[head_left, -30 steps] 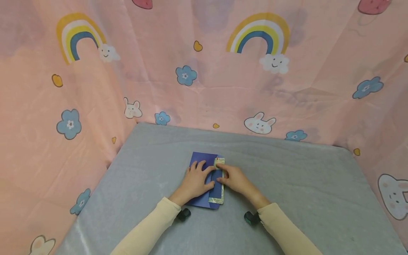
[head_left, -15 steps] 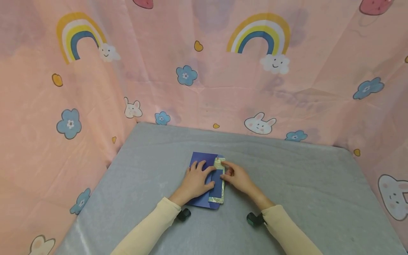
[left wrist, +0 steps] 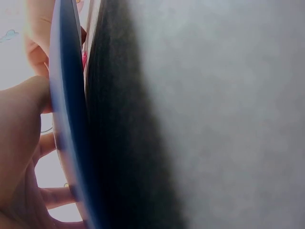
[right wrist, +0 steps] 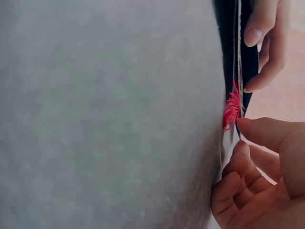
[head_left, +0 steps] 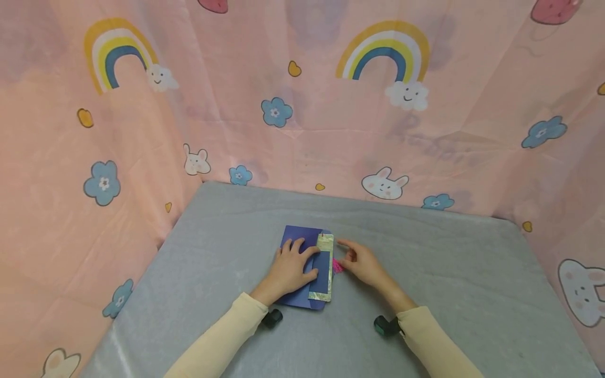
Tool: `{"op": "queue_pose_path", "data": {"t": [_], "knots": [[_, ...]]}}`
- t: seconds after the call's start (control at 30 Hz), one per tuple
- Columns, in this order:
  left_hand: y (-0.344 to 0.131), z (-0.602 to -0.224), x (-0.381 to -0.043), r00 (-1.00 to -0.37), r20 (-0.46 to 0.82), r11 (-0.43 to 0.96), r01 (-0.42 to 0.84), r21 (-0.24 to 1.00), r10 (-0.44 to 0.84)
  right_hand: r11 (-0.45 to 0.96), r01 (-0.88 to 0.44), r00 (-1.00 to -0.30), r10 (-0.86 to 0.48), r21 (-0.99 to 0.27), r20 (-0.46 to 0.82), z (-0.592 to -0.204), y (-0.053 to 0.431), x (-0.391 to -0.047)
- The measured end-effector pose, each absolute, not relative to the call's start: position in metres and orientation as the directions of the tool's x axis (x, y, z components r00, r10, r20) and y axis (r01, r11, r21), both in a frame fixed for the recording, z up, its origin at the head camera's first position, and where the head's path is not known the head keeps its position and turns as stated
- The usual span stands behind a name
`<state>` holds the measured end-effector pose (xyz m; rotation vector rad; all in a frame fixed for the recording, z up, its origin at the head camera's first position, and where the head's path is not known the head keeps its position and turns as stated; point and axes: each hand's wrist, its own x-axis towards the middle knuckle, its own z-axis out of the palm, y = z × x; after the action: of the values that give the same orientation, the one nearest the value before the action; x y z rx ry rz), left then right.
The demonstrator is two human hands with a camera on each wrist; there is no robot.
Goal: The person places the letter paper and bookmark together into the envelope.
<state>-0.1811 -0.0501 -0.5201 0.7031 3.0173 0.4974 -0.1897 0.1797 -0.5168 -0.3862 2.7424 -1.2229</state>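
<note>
In the head view a blue booklet-like cover [head_left: 299,300] lies flat on the table. Along its right side sits a bookmark-like strip [head_left: 323,273], blue with a patterned gold-green border. My left hand [head_left: 294,266] rests on both with fingers spread, its index finger and thumb reaching the strip. A pink tassel [head_left: 337,265] sticks out past the strip's right edge. Beside it is my right hand [head_left: 363,265], index finger extended and thumb at the tassel. In the right wrist view the thumb tip meets the edge by the tassel [right wrist: 232,110], apart from the bent fingers [right wrist: 232,183].
Grey cloth covers the table [head_left: 449,278]. A pink printed curtain [head_left: 312,152] hangs behind it and at both sides. Each wrist carries a small black camera, such as the right one [head_left: 386,326].
My right hand has slid off the strip to the right, and the pink tassel now shows beside the strip. My left hand, the cover and the strip have stayed in place.
</note>
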Motion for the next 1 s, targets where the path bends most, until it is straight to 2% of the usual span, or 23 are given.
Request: {"op": "queue_pose_path", "data": {"t": [0.3, 0.47, 1.0], "knots": [[-0.0504, -0.5202, -0.1809, -0.899, 0.063, 0.85, 0.431, 0.304, 0.434, 0.768, -0.204, -0.969, -0.247, -0.607, 0.013, -0.5174, 0.1764, -0.1959], [-0.0503, -0.5196, -0.1802, -0.897, 0.065, 0.849, 0.434, 0.302, 0.436, 0.794, -0.274, -0.953, -0.299, -0.542, 0.044, -0.5139, 0.1752, -0.1973], [-0.0504, -0.5203, -0.1811, -0.897, 0.066, 0.847, 0.435, 0.307, 0.437, 0.74, -0.294, -0.927, -0.375, -0.604, -0.008, -0.5155, 0.1809, -0.1997]]}}
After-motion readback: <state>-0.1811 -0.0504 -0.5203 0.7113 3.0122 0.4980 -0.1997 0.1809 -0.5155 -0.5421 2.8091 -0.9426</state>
